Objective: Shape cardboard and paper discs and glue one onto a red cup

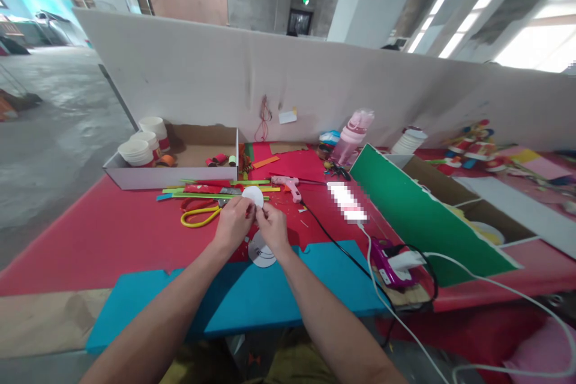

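Note:
Between my two hands is a small white paper disc [252,195], raised above the red tabletop. My left hand [234,220] pinches its lower left edge, and my right hand [272,223] grips it from the lower right with closed fingers. Below them, a larger white disc [262,257] with dark markings lies partly on the blue sheet [333,276]. Yellow-handled scissors [200,217] rest to the left of my left hand. A pink glue gun [288,185] lies beyond my right hand, its black cord running to the right.
Thin green strips [202,195] lie behind the scissors. A white box [171,177] with stacked paper cups [135,153] stands back left. To the right are a glowing light [346,201], a purple power strip [391,267], loose cables, a pink bottle [353,138] and a green-sided box [418,222].

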A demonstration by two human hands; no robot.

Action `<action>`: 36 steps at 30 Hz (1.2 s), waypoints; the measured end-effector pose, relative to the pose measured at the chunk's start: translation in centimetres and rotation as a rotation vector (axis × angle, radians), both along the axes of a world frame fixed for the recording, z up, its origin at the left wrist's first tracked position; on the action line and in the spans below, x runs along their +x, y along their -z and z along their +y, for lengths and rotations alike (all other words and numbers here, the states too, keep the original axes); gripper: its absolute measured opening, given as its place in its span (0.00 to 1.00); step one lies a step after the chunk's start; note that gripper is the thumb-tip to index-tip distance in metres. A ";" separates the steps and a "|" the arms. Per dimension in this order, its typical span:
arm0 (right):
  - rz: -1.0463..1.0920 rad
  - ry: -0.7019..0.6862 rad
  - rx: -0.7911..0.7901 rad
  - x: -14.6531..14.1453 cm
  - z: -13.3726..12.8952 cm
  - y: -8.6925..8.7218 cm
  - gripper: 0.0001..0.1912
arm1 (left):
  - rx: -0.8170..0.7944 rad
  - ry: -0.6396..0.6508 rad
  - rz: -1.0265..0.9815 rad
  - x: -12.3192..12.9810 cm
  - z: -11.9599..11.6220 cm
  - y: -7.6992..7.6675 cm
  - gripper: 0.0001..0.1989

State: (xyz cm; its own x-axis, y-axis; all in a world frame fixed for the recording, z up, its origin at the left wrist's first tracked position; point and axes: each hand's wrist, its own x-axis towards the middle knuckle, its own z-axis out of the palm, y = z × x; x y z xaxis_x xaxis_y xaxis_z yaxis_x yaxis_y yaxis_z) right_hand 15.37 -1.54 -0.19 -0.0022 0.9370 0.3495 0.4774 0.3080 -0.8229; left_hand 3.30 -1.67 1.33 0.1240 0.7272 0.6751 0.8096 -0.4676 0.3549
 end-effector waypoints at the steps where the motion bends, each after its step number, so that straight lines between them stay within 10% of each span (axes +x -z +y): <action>1: -0.011 0.007 -0.002 -0.1 0.0 0.0 0.16 | -0.002 -0.008 0.019 0.0 0.0 0.0 0.07; 36: -0.043 0.067 -0.088 -0.6 -0.2 -0.9 0.17 | -0.141 -0.139 0.060 0.3 -0.2 0.3 0.07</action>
State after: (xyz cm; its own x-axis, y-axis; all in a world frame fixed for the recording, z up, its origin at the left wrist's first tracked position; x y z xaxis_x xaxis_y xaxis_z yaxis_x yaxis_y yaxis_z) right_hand 14.73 -1.71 0.74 0.0480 0.9624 0.2672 0.5303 0.2021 -0.8234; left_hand 3.63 -1.89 0.98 0.0531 0.8266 0.5602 0.8843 -0.2995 0.3581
